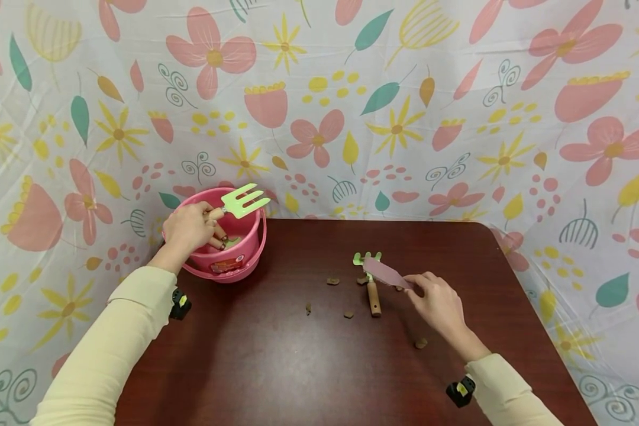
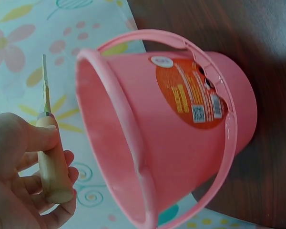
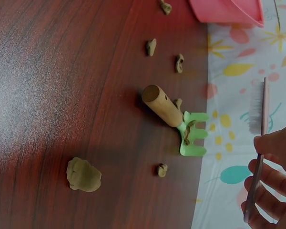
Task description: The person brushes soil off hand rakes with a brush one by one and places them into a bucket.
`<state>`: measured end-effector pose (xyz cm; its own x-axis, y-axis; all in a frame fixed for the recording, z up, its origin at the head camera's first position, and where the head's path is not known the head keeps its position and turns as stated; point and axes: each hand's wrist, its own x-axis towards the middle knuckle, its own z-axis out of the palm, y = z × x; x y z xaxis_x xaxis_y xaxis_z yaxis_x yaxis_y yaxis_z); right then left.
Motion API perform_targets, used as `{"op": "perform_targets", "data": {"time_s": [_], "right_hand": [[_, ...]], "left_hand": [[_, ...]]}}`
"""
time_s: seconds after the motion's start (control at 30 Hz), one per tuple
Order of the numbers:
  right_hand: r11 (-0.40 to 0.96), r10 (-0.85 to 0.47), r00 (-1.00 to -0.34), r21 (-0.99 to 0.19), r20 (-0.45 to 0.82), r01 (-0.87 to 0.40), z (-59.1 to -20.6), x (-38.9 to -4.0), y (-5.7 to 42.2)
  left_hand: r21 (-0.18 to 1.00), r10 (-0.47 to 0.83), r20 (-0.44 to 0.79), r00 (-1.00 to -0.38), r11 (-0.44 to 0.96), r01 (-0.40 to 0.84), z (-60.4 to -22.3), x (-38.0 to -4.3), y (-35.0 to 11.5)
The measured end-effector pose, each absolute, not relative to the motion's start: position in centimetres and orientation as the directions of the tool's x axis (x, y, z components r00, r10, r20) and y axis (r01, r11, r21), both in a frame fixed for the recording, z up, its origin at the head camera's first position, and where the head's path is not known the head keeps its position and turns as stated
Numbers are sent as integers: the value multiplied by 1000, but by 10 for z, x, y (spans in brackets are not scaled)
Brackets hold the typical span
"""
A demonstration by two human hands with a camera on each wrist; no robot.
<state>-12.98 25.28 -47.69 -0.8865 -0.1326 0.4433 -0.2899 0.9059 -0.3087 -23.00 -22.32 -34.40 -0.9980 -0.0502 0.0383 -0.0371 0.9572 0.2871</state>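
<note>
My left hand (image 1: 188, 226) grips the wooden handle of a small hand fork (image 1: 241, 202) with light green tines, held over the mouth of a pink bucket (image 1: 218, 260). Inside the bucket, wooden tool handles (image 1: 218, 238) show below my fingers. In the left wrist view, the fork (image 2: 54, 162) appears edge-on beside the rim. My right hand (image 1: 439, 305) pinches a mauve brush (image 1: 384, 273) with pale bristles, seen from the side in the right wrist view. Below the brush, a green hand rake (image 1: 373, 297) with a wooden handle lies on the table, partly hidden in the head view.
Several brown clumps (image 1: 332, 281) lie scattered on the dark wooden table (image 1: 298, 367) around the rake; a larger one (image 3: 84, 175) sits nearer the front. A flower-patterned cloth (image 1: 319, 89) hangs behind the table. The bucket's handle (image 1: 263, 236) hangs down against its side.
</note>
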Motion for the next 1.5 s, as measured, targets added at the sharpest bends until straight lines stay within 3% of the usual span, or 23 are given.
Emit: {"op": "perform_targets", "data": {"time_s": [0.73, 1.5], "right_hand": [[907, -144, -880, -294, 453, -300, -474, -129, 258], [908, -141, -886, -298, 442, -293, -478, -126, 260]], "left_hand": [[162, -109, -21, -994, 981, -111, -332, -235, -249], [21, 39, -182, -982, 999, 36, -339, -249, -250]]}}
